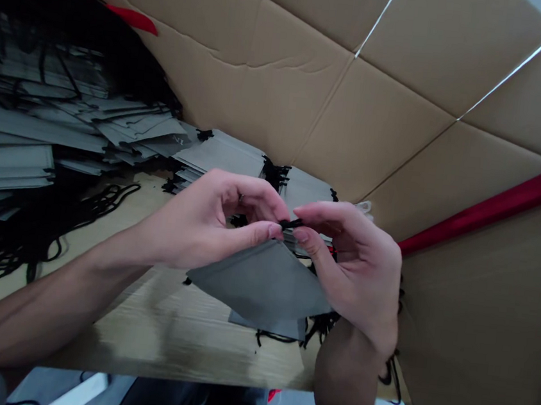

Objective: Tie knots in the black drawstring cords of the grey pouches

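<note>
Both my hands meet above the table, pinching a short black cord (291,224) at one corner of a grey drawstring pouch (262,279). My left hand (220,223) closes thumb and fingertips on the cord's left end. From the other side, my right hand (352,256) pinches the same cord between thumb and forefinger. The pouch hangs tilted below my fingers, its right edge partly behind my right hand. Another grey piece (267,323) with black cords lies under it. Fingers hide how the cord is tied or threaded.
Stacks of grey pouches (237,151) with black cord ends stand behind my hands. A large pile of grey pouches (12,130) and loose black cords (101,201) fills the left. Cardboard walls (265,67) enclose the wooden table (164,339); a red strip (492,206) runs along the right.
</note>
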Demonstrator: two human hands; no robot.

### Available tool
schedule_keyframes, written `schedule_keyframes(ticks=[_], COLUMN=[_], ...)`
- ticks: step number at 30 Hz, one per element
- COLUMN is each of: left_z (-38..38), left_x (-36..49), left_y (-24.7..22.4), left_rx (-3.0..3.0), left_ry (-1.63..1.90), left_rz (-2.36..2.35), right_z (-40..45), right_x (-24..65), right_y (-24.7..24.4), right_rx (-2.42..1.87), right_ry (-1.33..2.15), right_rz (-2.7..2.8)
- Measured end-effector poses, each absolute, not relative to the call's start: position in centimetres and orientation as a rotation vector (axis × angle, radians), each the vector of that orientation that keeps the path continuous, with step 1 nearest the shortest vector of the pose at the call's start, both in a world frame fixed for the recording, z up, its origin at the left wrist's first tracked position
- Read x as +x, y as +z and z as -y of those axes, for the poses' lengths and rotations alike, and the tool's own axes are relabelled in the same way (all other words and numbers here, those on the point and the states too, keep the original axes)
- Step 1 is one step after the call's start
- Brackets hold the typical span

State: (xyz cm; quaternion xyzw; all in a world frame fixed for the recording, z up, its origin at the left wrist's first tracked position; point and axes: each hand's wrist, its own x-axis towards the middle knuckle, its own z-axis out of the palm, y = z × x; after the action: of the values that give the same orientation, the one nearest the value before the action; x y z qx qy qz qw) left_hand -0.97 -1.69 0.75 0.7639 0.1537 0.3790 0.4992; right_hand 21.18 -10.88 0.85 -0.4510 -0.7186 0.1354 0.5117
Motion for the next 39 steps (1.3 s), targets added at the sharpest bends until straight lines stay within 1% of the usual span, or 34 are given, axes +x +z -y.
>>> schedule_keyframes(ticks=[7, 22, 32, 37, 39], left_z=[1.9, 1.4, 1.6, 1.7, 2.3], left_x=[-0.8, -0.8, -0.6, 0.0, 0.3], left_y=[0.8, 0.6, 0.3, -0.2, -0.4], left_rx=[1.838, 1.794, 1.793, 1.758, 1.756], left_ry=[0.898, 0.844, 0.903, 1.039, 1.090], left_rz=[-0.397, -0.419, -0.376, -0.433, -0.477], right_z=[11.0, 10.7, 10.4, 11.2, 11.8], right_x=[21.7, 22.0, 21.3, 21.0, 21.0], right_y=[1.2, 1.0, 0.7, 1.3, 1.7], right_rx=[-1.118, -1.075, -1.122, -1.160, -1.191], right_ry=[0.317, 0.484, 0.341, 0.121, 0.122], right_rz=[1.762, 1.752, 1.707, 1.726, 1.809])
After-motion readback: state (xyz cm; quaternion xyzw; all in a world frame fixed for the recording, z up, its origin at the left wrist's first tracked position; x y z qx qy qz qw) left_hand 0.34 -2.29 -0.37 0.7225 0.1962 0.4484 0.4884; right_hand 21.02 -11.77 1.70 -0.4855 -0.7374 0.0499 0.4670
